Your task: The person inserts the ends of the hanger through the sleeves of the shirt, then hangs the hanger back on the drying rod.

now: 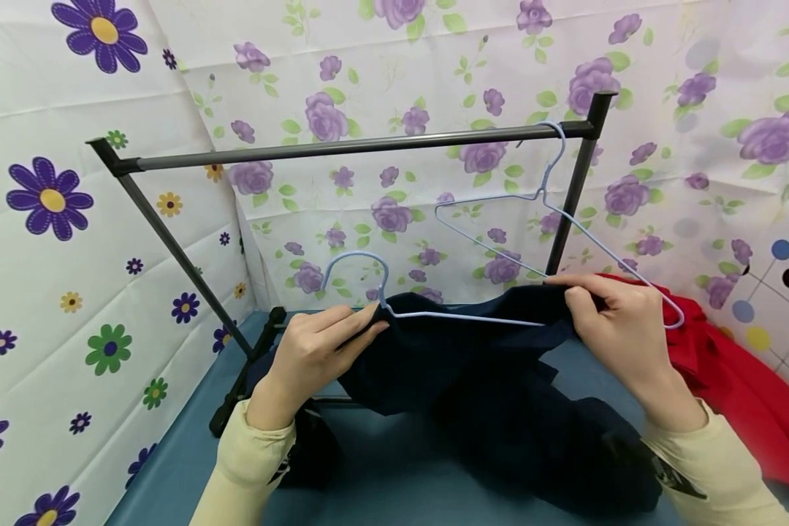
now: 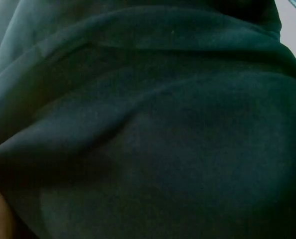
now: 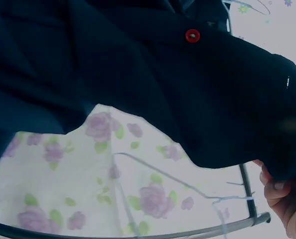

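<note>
A dark navy shirt [image 1: 427, 365] with a red button [image 3: 192, 35] hangs between my two hands. Inside its neck opening sits a light blue hanger [image 1: 460, 317], its hook rising above the cloth. My left hand [image 1: 318, 351] pinches the shirt beside the base of the hook. On the other side, my right hand [image 1: 621, 332] grips the shirt's upper edge near the hanger's right end, which the cloth hides. Navy cloth [image 2: 163, 139] fills most of the left wrist view. In the right wrist view, the right hand's fingers [image 3: 277, 191] hold a corner of the shirt.
Behind stands a black clothes rack [image 1: 342, 148]. A second light blue hanger [image 1: 544, 191] hangs from its bar at the right. Red cloth [image 1: 730, 372] lies on the blue-covered table [image 1: 381, 467] at the right. Flower-patterned sheets [image 1: 408, 88] surround the table.
</note>
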